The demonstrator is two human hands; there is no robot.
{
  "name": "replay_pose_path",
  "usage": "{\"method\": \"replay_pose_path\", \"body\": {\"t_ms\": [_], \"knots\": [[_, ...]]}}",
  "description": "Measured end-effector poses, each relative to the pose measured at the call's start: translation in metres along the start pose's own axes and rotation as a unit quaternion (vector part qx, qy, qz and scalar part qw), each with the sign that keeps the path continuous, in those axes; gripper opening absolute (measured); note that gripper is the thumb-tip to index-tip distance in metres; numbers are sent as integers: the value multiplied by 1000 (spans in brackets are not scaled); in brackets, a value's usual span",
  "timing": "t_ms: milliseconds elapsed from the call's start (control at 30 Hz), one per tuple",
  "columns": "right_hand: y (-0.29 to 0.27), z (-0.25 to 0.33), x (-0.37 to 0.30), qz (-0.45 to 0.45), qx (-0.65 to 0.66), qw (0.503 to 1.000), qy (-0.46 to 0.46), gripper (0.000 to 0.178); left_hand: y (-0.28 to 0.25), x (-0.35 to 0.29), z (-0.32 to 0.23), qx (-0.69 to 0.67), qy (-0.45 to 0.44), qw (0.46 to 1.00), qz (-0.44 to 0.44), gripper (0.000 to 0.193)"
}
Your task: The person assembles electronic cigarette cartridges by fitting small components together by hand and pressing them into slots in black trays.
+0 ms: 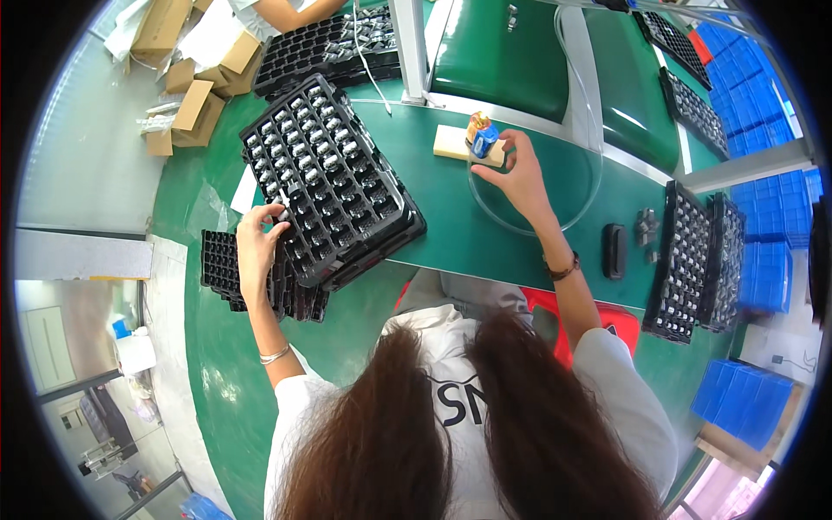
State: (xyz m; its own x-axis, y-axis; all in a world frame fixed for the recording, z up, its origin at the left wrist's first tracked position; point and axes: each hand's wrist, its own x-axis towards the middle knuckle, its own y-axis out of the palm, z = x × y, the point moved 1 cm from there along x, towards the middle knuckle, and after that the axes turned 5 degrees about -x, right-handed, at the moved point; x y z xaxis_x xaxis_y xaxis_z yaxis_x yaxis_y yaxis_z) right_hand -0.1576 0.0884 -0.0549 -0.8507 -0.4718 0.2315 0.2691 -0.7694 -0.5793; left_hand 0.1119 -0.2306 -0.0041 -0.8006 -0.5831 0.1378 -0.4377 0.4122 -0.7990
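Observation:
A black compartment tray (342, 186) lies tilted on a stack at the left of the green table. Small silver metal parts fill many of its far pockets, while several nearer ones look dark. At the tray's left edge, my left hand (258, 243) pinches a small silver metal part (284, 214), partly hidden by the fingertips. My right hand (523, 178) is raised with thumb and fingers apart, nothing visible between them. Just beyond it, a blue and gold fixture (484, 140) stands on a cream block (450, 141).
A clear hose (598, 165) loops over the table around my right hand. A black case (614, 251) and several grey metal parts (646, 227) lie farther right, before filled trays (679, 260). More black trays (221, 260) are low at left. Another person's arm (299, 13) shows at the far side.

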Motion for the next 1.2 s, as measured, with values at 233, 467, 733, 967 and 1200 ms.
{"method": "replay_pose_path", "body": {"t_ms": [233,467,733,967,1200], "knots": [[19,5,32,-12,5,999,-38,54,2,4,4,-62,-46,997,9,26],[23,-21,106,-32,55,998,-24,33,4,-4,19,-279,-115,953,-24,19],[16,-106,244,-192,-111,975,6,46,38,-14,-60,-697,-165,697,-22,20],[3,-108,240,-239,-176,953,-64,41,104,5,-137,-687,-145,709,65,36],[-7,50,69,63,307,949,-1,31,116,2,-173,-668,-106,736,34,37]]}}
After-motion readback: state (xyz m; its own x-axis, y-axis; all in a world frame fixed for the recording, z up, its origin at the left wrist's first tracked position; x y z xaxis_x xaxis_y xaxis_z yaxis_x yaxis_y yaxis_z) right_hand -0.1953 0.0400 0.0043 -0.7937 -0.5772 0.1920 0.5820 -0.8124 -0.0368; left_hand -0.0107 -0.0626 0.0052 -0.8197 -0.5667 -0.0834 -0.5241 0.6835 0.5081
